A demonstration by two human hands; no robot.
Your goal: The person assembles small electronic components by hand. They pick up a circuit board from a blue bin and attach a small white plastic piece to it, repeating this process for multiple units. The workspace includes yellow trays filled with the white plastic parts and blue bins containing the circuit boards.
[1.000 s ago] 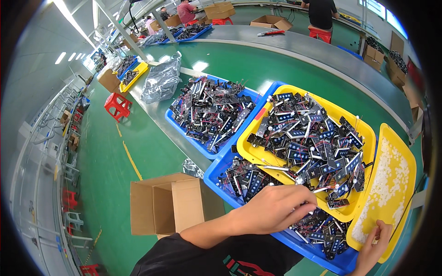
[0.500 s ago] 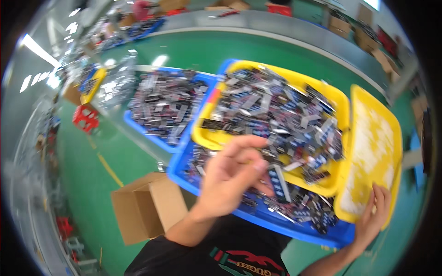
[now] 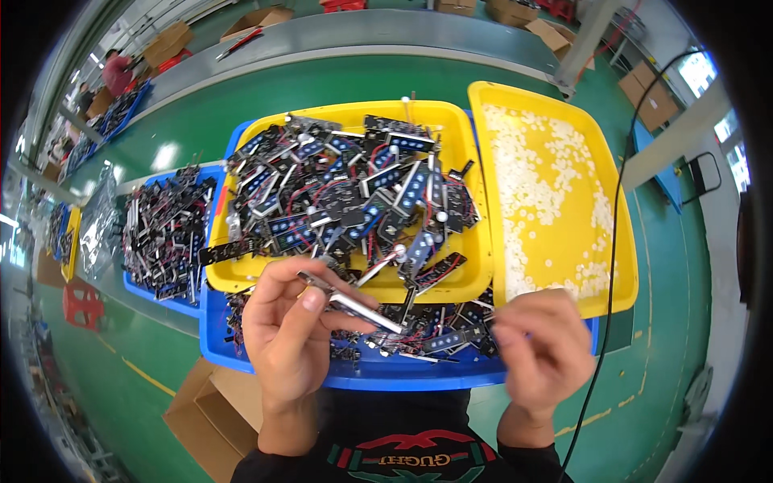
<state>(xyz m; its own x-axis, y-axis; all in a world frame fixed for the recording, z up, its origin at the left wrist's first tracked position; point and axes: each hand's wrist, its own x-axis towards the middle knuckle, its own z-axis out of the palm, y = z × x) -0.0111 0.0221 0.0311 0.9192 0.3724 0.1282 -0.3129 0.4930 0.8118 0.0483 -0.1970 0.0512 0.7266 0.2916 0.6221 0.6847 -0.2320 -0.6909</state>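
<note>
My left hand pinches a slim black-and-white electronic module between thumb and fingers, above the near side of a yellow tray. That tray is heaped with similar black modules with red wires and some white round caps. To the right, my right hand hovers with fingers curled against the thumb, slightly blurred; anything between the fingertips is too small to make out. Just beyond it lies a second yellow tray, scattered with small white discs.
Beneath the yellow trays sits a blue tray of more modules; another blue tray stands left. A black cable hangs down on the right. An open cardboard box is below left, near a red stool. Other people are far left.
My view has shifted, with the trays now further left. My right hand has come off the right tray's near edge and moved inward with curled fingers. The left hand still holds the module.
</note>
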